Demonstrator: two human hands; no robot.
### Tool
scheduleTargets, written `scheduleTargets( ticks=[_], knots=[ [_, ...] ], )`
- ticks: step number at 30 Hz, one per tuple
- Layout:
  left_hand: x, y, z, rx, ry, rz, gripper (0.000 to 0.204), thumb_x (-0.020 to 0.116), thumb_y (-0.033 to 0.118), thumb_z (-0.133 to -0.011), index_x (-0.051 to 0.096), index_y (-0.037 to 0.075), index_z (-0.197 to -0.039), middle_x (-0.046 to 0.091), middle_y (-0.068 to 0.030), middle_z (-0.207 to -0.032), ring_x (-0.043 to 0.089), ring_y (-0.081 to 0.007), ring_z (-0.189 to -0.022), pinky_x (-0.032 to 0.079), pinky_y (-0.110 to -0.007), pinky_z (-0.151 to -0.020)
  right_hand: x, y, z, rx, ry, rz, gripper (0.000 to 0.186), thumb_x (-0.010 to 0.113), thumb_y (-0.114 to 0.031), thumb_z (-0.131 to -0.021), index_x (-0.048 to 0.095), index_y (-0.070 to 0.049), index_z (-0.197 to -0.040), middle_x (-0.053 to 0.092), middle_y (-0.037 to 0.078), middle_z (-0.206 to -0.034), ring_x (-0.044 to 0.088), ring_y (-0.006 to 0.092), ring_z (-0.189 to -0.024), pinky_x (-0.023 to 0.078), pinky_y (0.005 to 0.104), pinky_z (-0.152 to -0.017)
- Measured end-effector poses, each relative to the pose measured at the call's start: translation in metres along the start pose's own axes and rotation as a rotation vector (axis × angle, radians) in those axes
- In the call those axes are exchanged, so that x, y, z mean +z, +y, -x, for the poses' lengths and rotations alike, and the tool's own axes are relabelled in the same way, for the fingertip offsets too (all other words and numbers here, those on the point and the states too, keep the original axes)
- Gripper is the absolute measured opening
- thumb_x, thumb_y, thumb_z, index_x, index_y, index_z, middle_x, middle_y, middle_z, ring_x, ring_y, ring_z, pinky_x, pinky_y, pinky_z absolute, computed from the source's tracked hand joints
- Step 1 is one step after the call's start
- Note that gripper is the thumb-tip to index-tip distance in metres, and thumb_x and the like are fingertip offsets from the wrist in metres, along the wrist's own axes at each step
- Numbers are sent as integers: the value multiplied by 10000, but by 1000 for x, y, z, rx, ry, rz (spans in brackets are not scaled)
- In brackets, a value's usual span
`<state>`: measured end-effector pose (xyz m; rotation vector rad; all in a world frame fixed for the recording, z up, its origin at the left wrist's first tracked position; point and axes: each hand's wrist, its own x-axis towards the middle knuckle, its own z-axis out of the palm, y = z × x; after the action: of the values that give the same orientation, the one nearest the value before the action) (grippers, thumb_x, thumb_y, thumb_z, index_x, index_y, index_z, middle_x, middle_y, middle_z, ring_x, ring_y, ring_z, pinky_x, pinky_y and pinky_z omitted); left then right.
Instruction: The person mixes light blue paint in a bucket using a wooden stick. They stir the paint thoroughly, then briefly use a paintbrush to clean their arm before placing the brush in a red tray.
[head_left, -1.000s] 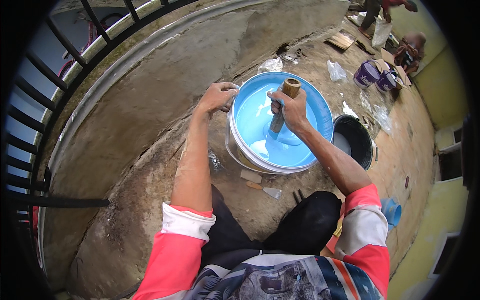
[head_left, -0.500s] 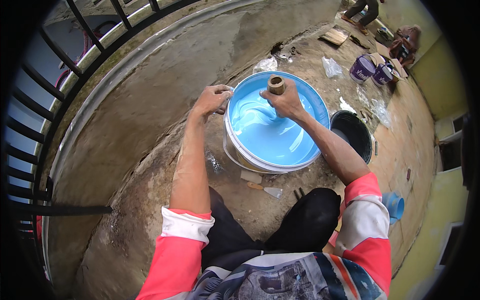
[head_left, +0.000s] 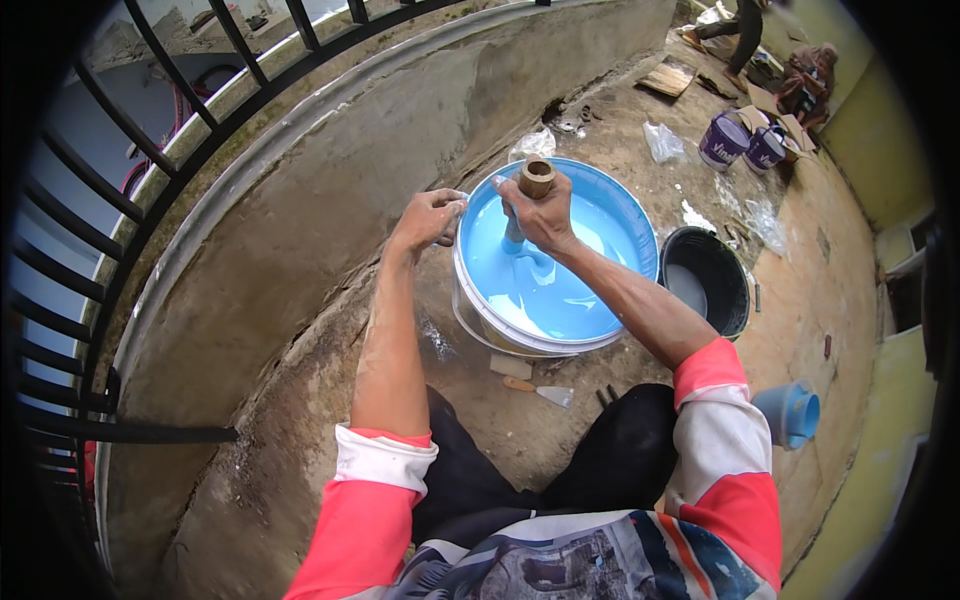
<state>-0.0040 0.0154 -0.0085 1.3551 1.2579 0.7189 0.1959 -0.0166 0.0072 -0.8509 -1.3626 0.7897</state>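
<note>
A large white plastic bucket (head_left: 530,345) full of light blue paint (head_left: 570,290) stands before my knees. My right hand (head_left: 540,210) is closed round a thick bamboo stick (head_left: 537,172), whose lower part is dipped in the paint at the left of centre, with swirls about it. My left hand (head_left: 432,218) grips the bucket's left rim with curled fingers. Just to the right sits a black tub (head_left: 730,285) with whitish liquid inside. A wooden-handled scraper (head_left: 548,393) lies on the ground below the bucket, beside a small block (head_left: 510,362).
A curved concrete wall (head_left: 260,300) with black railing (head_left: 175,170) runs along the left. A blue container (head_left: 798,412) is at my right. Purple buckets (head_left: 722,142), cardboard and plastic bags (head_left: 662,142) are at the back right, where two other people (head_left: 805,75) are. A yellow wall (head_left: 870,160) bounds the right.
My right hand has moved the stick leftward across the paint, stirring fresh swirls. My left hand stays at the rim, slightly lower in view. The people behind have shifted.
</note>
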Motion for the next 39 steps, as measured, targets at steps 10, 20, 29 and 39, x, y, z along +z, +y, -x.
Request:
scheduleTargets(
  ticks=[10,20,29,39],
  knots=[
    [1,6,5,-13,-11,-17,326,666,232,-937,701,47,-1203,726,-93,-994,655,-147,-720,574,-328,-675,-76,-16,-5,337,-211,249,203,760,-114,-871,590,-40,-788,605,23,-659,570,106,-563,466,300,-524],
    [-13,8,3,3,55,-161,418,665,308,-928,684,56,-1261,729,-143,-1085,709,-194,-788,570,-338,-692,-109,-88,20,341,313,-457,162,672,-96,-917,533,-69,-837,458,4,-683,490,150,-577,457,348,-606],
    [-34,-11,-10,75,216,-245,407,647,333,-881,740,82,-1186,723,-188,-1194,668,-344,-1139,496,-407,-997,-161,-220,-25,-20,238,-548,195,599,-163,-992,491,-124,-835,374,-16,-687,423,129,-615,385,335,-669],
    [-30,-15,-12,97,222,-291,406,654,325,-865,740,86,-1181,716,-195,-1201,659,-359,-1156,494,-413,-1011,-249,-316,-53,-138,129,-435,265,593,-121,-984,440,-110,-768,370,14,-696,422,156,-653,392,342,-716]
  ],
)
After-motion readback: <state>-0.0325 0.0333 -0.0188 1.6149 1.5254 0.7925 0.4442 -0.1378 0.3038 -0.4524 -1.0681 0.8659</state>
